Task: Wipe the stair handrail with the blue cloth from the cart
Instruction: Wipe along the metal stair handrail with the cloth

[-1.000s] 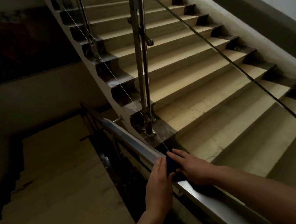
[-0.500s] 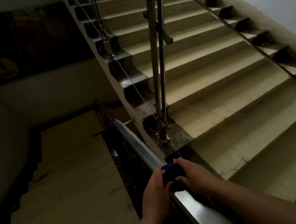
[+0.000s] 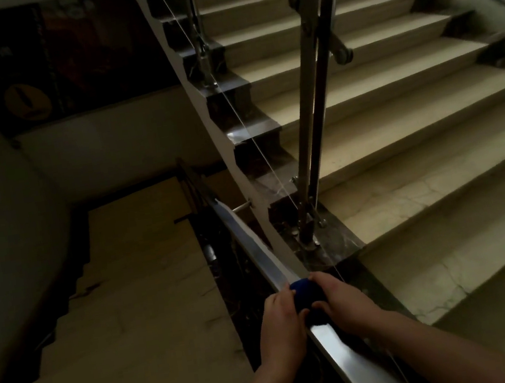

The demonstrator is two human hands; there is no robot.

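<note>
Fingers that lay flatter a second ago have curled: left hand (image 3: 280, 321) and right hand (image 3: 343, 304) clasp the bunched dark-blue cloth (image 3: 307, 294) round the flat polished steel handrail (image 3: 252, 243), whose long axis runs ahead and leftward from both hands

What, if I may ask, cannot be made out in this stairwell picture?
Head view: blue cloth, mostly covered by the left hand and right hand.
Head view: handrail, near end cut off by the bottom edge, far end lost in darkness.
Head view: wall poster, too dark to read.
</note>
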